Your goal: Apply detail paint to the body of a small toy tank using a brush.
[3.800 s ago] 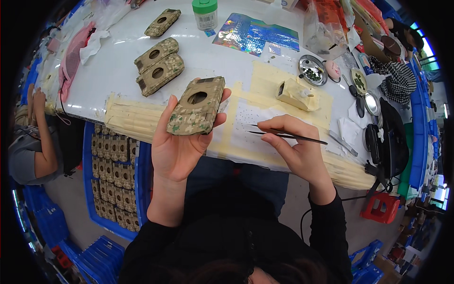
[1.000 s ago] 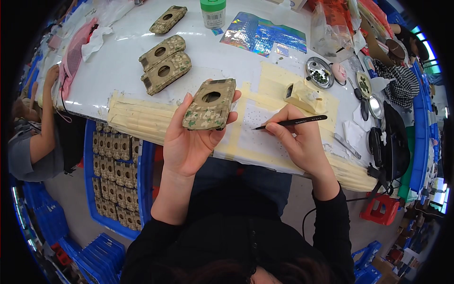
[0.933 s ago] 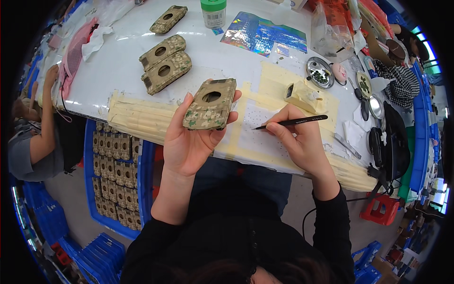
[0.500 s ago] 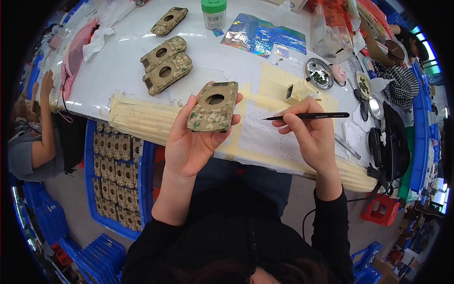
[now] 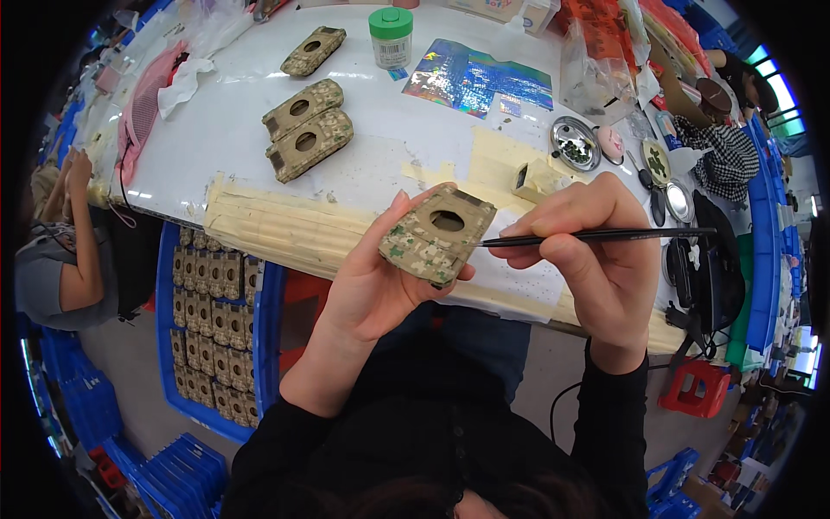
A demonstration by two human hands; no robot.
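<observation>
My left hand (image 5: 367, 281) is closed around a camouflage-painted model tank hull (image 5: 413, 235), tilted, with a round hole in its top. Between the thumb and fingers of my right hand (image 5: 601, 251) is a thin black paintbrush (image 5: 640, 233). Its tip meets the hull's right edge, or hovers just beside it; I cannot tell which. Two matching hulls (image 5: 309, 143) lie side by side on the table further back, and another hull (image 5: 313, 50) lies beyond them.
Right of my hands are a round metal dish (image 5: 575, 145) with dark green bits and a small pale block (image 5: 538, 180). A green-lidded jar (image 5: 391, 39) and shiny holographic sheet (image 5: 475, 76) stand behind. A blue crate (image 5: 162, 324) holds many hulls. Another person (image 5: 65, 268) sits left.
My left hand has shifted right and nearer to me, turning the hull. My right hand has come up beside it, bringing the brush tip to the hull's edge.
</observation>
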